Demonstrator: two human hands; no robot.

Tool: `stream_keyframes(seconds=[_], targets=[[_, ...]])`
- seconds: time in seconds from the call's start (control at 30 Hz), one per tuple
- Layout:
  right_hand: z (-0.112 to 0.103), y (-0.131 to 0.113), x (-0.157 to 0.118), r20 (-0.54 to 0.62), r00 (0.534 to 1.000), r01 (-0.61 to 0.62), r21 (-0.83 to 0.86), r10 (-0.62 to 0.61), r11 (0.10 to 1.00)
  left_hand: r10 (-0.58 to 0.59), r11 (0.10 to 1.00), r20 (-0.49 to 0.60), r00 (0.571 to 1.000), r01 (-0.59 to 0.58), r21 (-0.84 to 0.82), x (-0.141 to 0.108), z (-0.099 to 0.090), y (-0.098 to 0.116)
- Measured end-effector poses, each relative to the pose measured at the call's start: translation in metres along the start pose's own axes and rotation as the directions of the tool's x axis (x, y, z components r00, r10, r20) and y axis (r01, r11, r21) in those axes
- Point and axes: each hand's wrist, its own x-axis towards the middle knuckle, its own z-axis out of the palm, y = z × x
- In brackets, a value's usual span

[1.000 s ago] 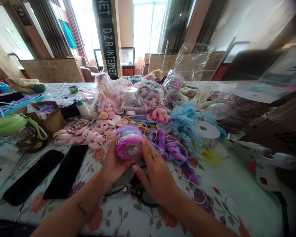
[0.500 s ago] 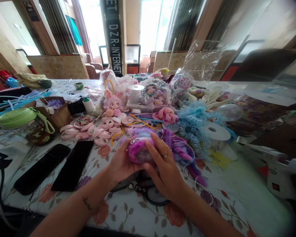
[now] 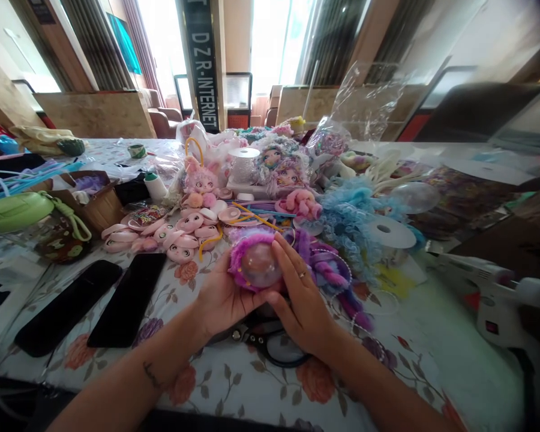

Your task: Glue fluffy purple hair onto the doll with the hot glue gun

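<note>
A round piece with a clear dome [image 3: 260, 266] and a fluffy magenta and purple rim sits between both hands. My left hand [image 3: 222, 297] cups it from the left and below. Against its right side lie the fingers of my right hand [image 3: 301, 294], which wears a ring. Black-handled scissors [image 3: 270, 345] rest on the flowered cloth below the hands, partly hidden by them. Purple and pink fuzzy strands [image 3: 335, 270] with a string of beads lie just right of my right hand.
Two black phones [image 3: 69, 306] [image 3: 128, 300] lie at the left. Beyond the hands are pink doll faces [image 3: 182, 243], furry doll heads [image 3: 285, 165] and a white spool [image 3: 244, 165]. Blue ruffled trim [image 3: 351, 216] is at the right, near a glue gun [image 3: 499, 300].
The fluffy piece has turned in my hands, so its clear dome faces up and the white zipper-like pull no longer shows. The view has shifted slightly.
</note>
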Motion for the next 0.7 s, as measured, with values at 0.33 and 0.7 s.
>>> stream_keyframes(seconds=[0.33,0.7], targets=[[0.001,0.003,-0.003,-0.025,0.991,-0.131,0.054,0.133,0.99,-0.012,1.0,0.001,1.0,0.012,-0.013,-0.002,0.001,-0.001],[-0.009,-0.001,0.002,-0.092,0.992,0.081,-0.099,-0.09,0.992,-0.016,0.999,-0.005,1.0,0.016,0.03,-0.002,0.005,-0.005]])
